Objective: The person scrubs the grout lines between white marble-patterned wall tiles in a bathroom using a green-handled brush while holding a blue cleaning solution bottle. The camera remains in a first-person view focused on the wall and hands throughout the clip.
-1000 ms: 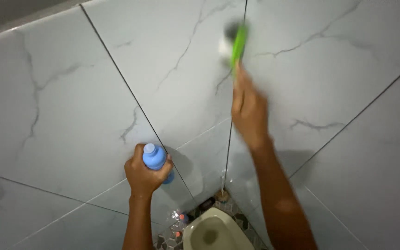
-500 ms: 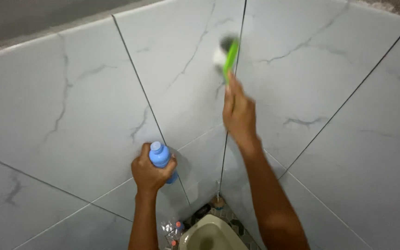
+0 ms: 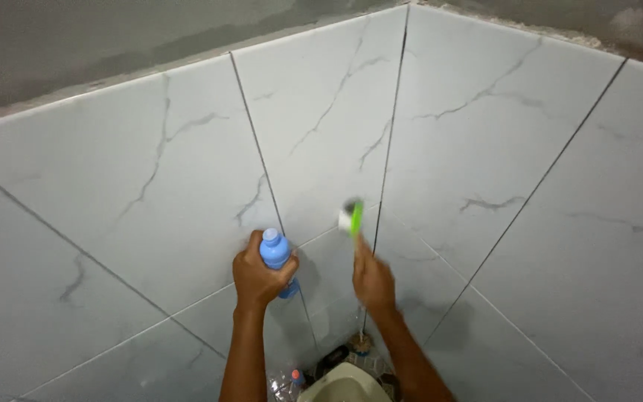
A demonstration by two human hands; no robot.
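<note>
My left hand point(image 3: 256, 281) grips a blue plastic bottle point(image 3: 277, 255) with a blue cap, held upright close to the white marbled wall tiles point(image 3: 187, 186). My right hand point(image 3: 372, 280) holds a green-handled scrub brush point(image 3: 352, 217). Its white bristle head presses on the tile just left of the corner joint point(image 3: 388, 149) where two tiled walls meet. The brush is blurred.
A beige toilet bowl point(image 3: 344, 387) shows at the bottom edge, below the corner. A small clear bottle with a red cap point(image 3: 292, 381) lies on the patterned floor beside it. Bare grey cement wall point(image 3: 113, 37) runs above the tiles.
My right hand has swept the brush down the wall by the corner joint, from high up to about bottle height. The view tilted up, showing the cement above. My left hand kept the bottle.
</note>
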